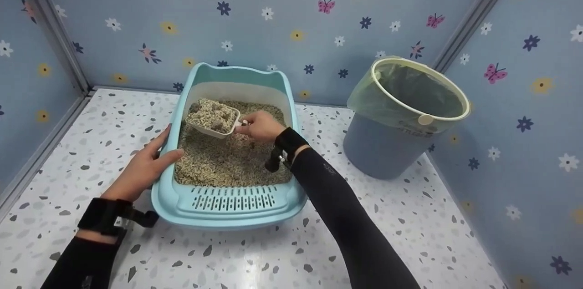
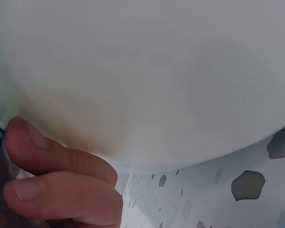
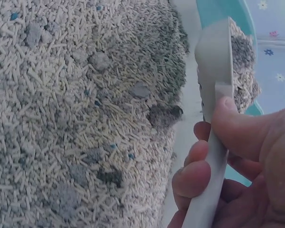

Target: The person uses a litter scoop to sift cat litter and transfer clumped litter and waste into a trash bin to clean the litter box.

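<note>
Apparent lifting step: right hand [image 1: 260, 126] clamped on loaded scoop [image 3: 213, 66], left hand [image 1: 143, 167] gripping left side of litter box [image 1: 230, 221]. Next move calls for level carriage.

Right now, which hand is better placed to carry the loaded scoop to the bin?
Probably the right: the right hand grips the scoop by its handle and is nearer the bin. The left hand holds the litter box at its left rim, farther from the bin.
</note>
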Action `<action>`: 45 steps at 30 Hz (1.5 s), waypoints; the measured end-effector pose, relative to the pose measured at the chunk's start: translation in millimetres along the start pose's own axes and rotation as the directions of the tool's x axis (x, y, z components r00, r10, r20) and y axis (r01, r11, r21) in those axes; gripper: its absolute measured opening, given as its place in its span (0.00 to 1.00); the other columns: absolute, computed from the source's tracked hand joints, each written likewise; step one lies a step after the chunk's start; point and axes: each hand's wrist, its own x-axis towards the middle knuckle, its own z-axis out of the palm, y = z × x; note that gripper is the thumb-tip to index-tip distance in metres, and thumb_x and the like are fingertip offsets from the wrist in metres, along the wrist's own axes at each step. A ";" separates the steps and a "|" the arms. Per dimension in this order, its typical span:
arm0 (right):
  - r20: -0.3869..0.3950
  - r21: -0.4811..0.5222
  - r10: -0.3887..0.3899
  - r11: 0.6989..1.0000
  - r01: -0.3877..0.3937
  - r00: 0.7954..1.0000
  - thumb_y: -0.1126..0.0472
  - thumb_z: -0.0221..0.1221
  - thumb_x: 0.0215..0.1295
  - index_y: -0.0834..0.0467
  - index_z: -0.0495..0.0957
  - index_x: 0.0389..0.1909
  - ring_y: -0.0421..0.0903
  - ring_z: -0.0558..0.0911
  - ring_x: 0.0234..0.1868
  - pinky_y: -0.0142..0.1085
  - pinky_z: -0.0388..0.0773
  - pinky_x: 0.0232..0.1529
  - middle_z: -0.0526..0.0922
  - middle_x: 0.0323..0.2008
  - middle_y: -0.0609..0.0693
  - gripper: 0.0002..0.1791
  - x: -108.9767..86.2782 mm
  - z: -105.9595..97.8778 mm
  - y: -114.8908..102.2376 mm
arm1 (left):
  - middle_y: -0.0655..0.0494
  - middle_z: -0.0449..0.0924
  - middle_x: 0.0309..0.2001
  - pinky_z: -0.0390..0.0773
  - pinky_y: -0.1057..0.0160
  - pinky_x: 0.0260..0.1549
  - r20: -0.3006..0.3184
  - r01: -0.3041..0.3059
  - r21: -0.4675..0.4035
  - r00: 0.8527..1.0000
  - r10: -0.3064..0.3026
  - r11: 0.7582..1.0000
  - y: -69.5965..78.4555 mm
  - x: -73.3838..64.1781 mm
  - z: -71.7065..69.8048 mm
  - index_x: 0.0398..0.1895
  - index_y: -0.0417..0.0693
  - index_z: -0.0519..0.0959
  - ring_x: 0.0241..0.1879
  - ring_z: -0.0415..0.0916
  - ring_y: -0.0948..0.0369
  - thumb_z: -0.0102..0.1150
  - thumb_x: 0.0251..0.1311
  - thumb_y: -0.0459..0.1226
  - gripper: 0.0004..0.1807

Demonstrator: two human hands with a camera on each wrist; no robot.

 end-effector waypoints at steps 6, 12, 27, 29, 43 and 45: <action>-0.058 0.133 0.032 0.991 -0.024 0.998 0.57 0.63 0.85 0.50 0.70 0.24 0.40 0.65 0.23 0.34 0.63 0.32 0.68 0.21 0.43 0.23 -6.1 -5.2 6.0 | 0.20 0.66 0.77 0.93 0.47 0.37 -0.003 0.020 -0.005 1.000 -0.020 1.000 -2.2 -0.6 -2.9 0.90 0.85 0.42 0.44 0.90 0.44 0.62 0.81 0.58 0.47; -0.048 0.254 0.029 0.967 -0.015 0.998 0.57 0.63 0.86 0.50 0.70 0.22 0.41 0.63 0.23 0.34 0.62 0.31 0.67 0.20 0.44 0.25 -16.3 -7.5 5.2 | 0.20 0.66 0.76 0.93 0.49 0.37 -0.006 0.014 -0.005 1.000 -0.014 1.000 -8.0 -2.4 -2.6 0.91 0.81 0.41 0.45 0.90 0.45 0.60 0.83 0.56 0.47; -0.111 0.263 -0.046 0.962 0.074 0.993 0.58 0.62 0.86 0.55 0.75 0.27 0.40 0.61 0.21 0.34 0.59 0.29 0.64 0.20 0.43 0.20 -45.4 -19.1 -5.3 | 0.20 0.61 0.79 0.92 0.52 0.40 0.000 0.014 -0.007 1.000 -0.014 1.000 -6.9 -1.5 -0.9 0.92 0.79 0.40 0.49 0.89 0.43 0.60 0.84 0.55 0.47; -0.129 0.237 -0.055 0.968 0.084 0.990 0.57 0.63 0.86 0.51 0.73 0.24 0.40 0.60 0.21 0.35 0.59 0.29 0.63 0.20 0.43 0.23 -51.1 -21.6 -5.3 | 0.19 0.62 0.78 0.93 0.51 0.40 -0.001 0.019 -0.010 1.000 -0.019 1.000 -6.9 -1.6 -0.7 0.92 0.80 0.40 0.49 0.89 0.43 0.60 0.84 0.55 0.47; -0.223 0.166 -0.011 0.985 0.049 0.975 0.56 0.68 0.80 0.50 0.82 0.28 0.40 0.67 0.24 0.35 0.66 0.28 0.69 0.22 0.41 0.16 -102.8 -37.6 0.0 | 0.21 0.64 0.78 0.92 0.54 0.43 -0.010 0.006 -0.011 1.000 -0.006 1.000 -3.3 -0.2 1.7 0.92 0.79 0.41 0.54 0.88 0.40 0.59 0.84 0.54 0.46; -0.242 0.169 -0.004 0.985 0.046 0.970 0.57 0.69 0.80 0.52 0.83 0.29 0.40 0.69 0.26 0.36 0.69 0.30 0.71 0.23 0.41 0.14 -110.2 -39.1 3.1 | 0.22 0.65 0.78 0.91 0.57 0.44 -0.014 0.002 0.005 1.000 -0.002 1.000 -3.1 0.9 2.7 0.92 0.79 0.42 0.56 0.87 0.39 0.60 0.84 0.55 0.46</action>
